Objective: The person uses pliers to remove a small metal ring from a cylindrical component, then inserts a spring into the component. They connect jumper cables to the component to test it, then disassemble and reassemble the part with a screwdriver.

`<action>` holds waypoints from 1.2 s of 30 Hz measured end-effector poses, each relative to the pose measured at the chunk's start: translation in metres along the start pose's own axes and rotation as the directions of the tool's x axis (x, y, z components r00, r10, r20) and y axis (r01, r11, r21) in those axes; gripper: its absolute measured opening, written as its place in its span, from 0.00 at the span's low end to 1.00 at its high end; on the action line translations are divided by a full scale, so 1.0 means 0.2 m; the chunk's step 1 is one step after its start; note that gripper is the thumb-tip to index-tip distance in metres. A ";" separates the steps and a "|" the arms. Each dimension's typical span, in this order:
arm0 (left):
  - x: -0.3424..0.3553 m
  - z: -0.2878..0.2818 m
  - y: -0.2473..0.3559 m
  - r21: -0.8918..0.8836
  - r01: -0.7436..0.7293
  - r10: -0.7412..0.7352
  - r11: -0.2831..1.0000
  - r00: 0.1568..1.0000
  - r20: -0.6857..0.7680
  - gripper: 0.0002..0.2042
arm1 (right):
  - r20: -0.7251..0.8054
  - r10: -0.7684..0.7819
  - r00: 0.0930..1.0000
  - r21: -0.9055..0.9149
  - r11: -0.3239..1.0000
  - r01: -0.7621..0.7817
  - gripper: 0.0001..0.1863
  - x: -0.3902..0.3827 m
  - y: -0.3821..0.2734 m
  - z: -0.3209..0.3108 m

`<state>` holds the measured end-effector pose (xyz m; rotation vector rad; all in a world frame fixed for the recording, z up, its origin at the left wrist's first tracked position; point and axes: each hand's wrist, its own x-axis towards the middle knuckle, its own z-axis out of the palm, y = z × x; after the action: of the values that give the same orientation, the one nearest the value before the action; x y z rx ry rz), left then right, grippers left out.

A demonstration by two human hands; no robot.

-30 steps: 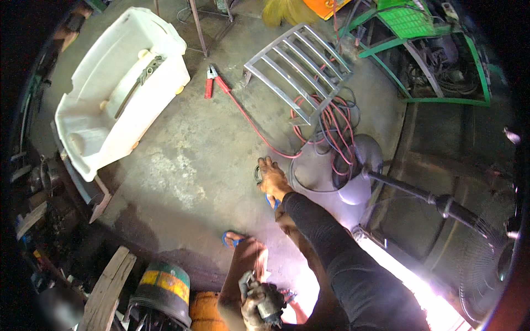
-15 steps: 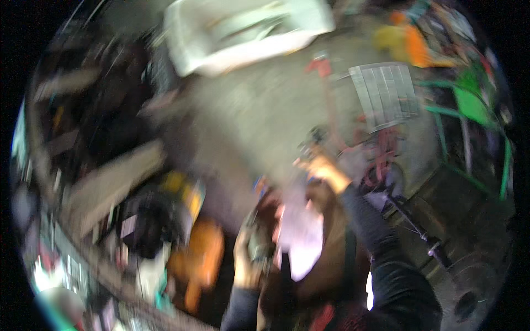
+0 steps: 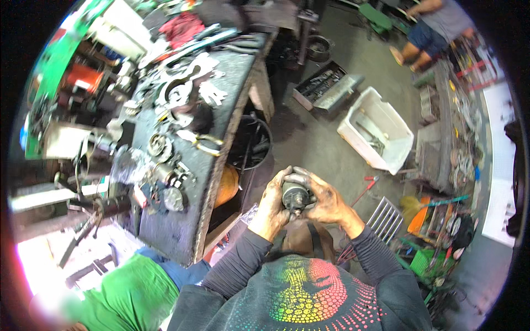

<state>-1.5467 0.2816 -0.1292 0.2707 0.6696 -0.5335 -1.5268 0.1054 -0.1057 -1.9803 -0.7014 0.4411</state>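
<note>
Both my hands are closed around a cylindrical metal motor part [image 3: 294, 194], held up in front of my chest. It has a grey body and a dark end with a small stud pointing toward me. My left hand [image 3: 271, 199] grips its left side, and my right hand [image 3: 327, 199] wraps its right side. The fingertips of both hands meet near its far end, and the skin on them is smeared dark. Whether a second, smaller piece is pressed against the part cannot be made out.
At left stands a workbench [image 3: 165, 231] strewn with metal parts, pliers [image 3: 201, 142] and a red cloth [image 3: 181, 30]. Ahead are an open toolbox [image 3: 326, 88] and a white tub [image 3: 378, 129]. A person in green [image 3: 130, 292] is at lower left; another person [image 3: 436, 33] is at far right.
My hands were apart, the left on the metal part and the right holding something small and dark. Now they are together around the part, raised, and the view has swung toward the bench.
</note>
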 end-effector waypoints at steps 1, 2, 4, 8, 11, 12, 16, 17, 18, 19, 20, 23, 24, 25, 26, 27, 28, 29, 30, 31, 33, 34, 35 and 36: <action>-0.06 -0.02 0.06 0.040 0.018 -0.018 0.999 1.000 0.000 0.15 | 0.000 -0.041 0.999 0.014 0.999 0.041 0.48 0.07 -0.03 0.03; -0.11 -0.04 0.10 0.076 -0.048 0.048 0.996 0.999 0.003 0.18 | 0.005 -0.079 0.997 0.017 0.997 0.079 0.48 0.13 -0.06 0.05; -0.20 -0.08 0.19 0.238 -0.194 0.227 0.952 0.967 -0.118 0.21 | 0.032 -0.135 0.990 0.042 0.990 0.133 0.46 0.26 -0.14 0.14; -0.30 -0.19 0.31 0.299 -0.365 0.427 0.882 0.886 -0.179 0.29 | 0.097 -0.061 0.993 0.138 0.989 0.047 0.41 0.48 -0.24 0.30; -0.37 -0.31 0.36 0.389 -0.414 0.493 0.823 0.861 -0.127 0.34 | 0.125 -0.025 0.992 0.212 0.977 -0.002 0.38 0.63 -0.27 0.42; -0.40 -0.34 0.38 0.432 -0.482 0.559 0.762 0.826 -0.065 0.35 | 0.145 -0.009 0.989 0.248 0.968 -0.027 0.38 0.69 -0.27 0.44; -0.50 -0.41 0.52 0.870 0.012 0.596 0.492 0.724 -0.347 0.35 | 0.282 0.010 0.959 0.294 0.951 -0.096 0.37 0.89 -0.29 0.51; -0.51 -0.39 0.50 0.990 -0.115 0.900 0.082 0.435 -0.024 0.30 | 0.339 0.006 0.941 0.274 0.956 -0.104 0.37 0.94 -0.30 0.52; -0.51 -0.36 0.50 0.890 -0.396 0.903 0.226 0.428 -0.038 0.30 | 0.390 0.009 0.921 0.257 0.959 -0.118 0.37 0.99 -0.31 0.53; -0.52 -0.32 0.47 0.695 -0.637 0.904 0.333 0.425 -0.044 0.32 | 0.433 0.016 0.901 0.243 0.961 -0.134 0.37 1.02 -0.32 0.54; -0.52 -0.28 0.45 0.427 -0.813 0.907 0.396 0.420 -0.043 0.34 | 0.464 0.003 0.886 0.251 0.959 -0.134 0.38 1.05 -0.33 0.55; -0.46 -0.19 0.45 0.400 -0.817 0.905 0.415 0.328 -0.271 0.43 | 0.616 -0.148 0.774 0.130 0.988 0.085 0.42 1.12 -0.33 0.58; -0.44 -0.17 0.45 0.276 -0.881 0.896 0.384 0.283 -0.343 0.42 | 0.666 -0.192 0.720 0.047 0.975 0.217 0.43 1.13 -0.34 0.60; -0.42 -0.15 0.44 0.189 -0.919 0.882 0.345 0.249 -0.400 0.40 | 0.715 -0.227 0.661 0.106 0.970 0.218 0.45 1.15 -0.34 0.60; -0.42 -0.15 0.44 0.177 -0.926 0.866 0.335 0.228 -0.445 0.39 | 0.747 -0.243 0.619 0.121 0.965 0.233 0.45 1.16 -0.34 0.61; -0.43 -0.15 0.43 0.169 -0.933 0.858 0.319 0.207 -0.471 0.39 | 0.778 -0.258 0.573 0.136 0.959 0.247 0.46 1.17 -0.34 0.61; -0.43 -0.16 0.43 0.172 -0.939 0.846 0.298 0.177 -0.502 0.38 | 0.801 -0.269 0.536 0.153 0.956 0.252 0.46 1.18 -0.34 0.60; -0.44 -0.17 0.41 0.151 -0.961 0.859 0.233 0.131 -0.496 0.34 | 0.807 -0.301 0.507 0.207 0.950 0.235 0.46 1.18 -0.35 0.60; -0.45 -0.20 0.39 0.122 -0.962 0.840 0.246 0.149 -0.521 0.33 | 0.814 -0.325 0.481 0.240 0.943 0.232 0.45 1.20 -0.35 0.59; -0.47 -0.23 0.37 0.097 -0.968 0.839 0.232 0.149 -0.524 0.32 | 0.819 -0.350 0.455 0.273 0.935 0.229 0.45 1.21 -0.36 0.58; -0.48 -0.30 0.35 -0.043 -0.989 0.830 0.142 0.143 -0.539 0.30 | 0.840 -0.359 0.407 0.289 0.930 0.225 0.40 1.27 -0.36 0.59; -0.48 -0.34 0.33 -0.119 -0.983 0.839 0.141 0.182 -0.512 0.31 | 0.804 -0.370 0.466 0.309 0.929 0.204 0.35 1.31 -0.35 0.60; -0.50 -0.38 0.31 -0.184 -0.972 0.847 0.143 0.217 -0.485 0.31 | 0.820 -0.191 0.539 0.156 0.982 0.111 0.32 1.36 -0.34 0.63; -0.52 -0.41 0.28 -0.249 -0.958 0.864 0.143 0.244 -0.441 0.31 | 0.795 -0.056 0.605 0.058 0.998 0.016 0.29 1.42 -0.32 0.67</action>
<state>-1.6261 0.4015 -0.1205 0.2117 0.6636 0.9438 -1.4030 0.3998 -0.1182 -1.6528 -1.2645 1.3619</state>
